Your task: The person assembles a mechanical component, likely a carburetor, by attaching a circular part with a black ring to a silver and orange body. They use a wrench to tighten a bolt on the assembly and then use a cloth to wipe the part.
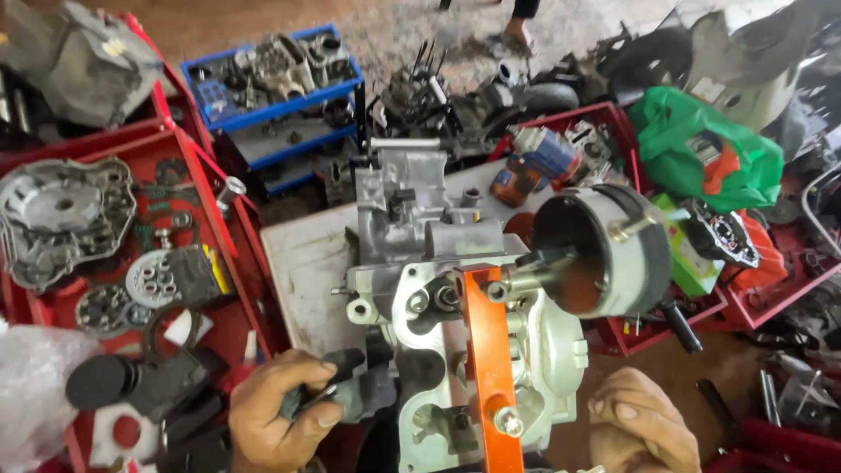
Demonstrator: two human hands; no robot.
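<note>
A silver engine case [438,289] stands in the middle, clamped to an orange stand bar [489,350] held by bolts. A round grey flywheel drum [604,250] sticks out on a shaft at its right side. My left hand [276,407] is shut on a dark grey tool handle [350,396] pressed against the lower left of the engine case. At the lower right of the case, my right hand [639,420] rests with curled fingers; what it holds is hidden.
Red trays [210,245] at left hold a clutch cover [53,215], clutch plates and dark parts. A blue crate [267,79] of engine parts stands behind. A green bag [701,149] and red bins [613,118] lie at right. A white board [307,263] lies under the engine.
</note>
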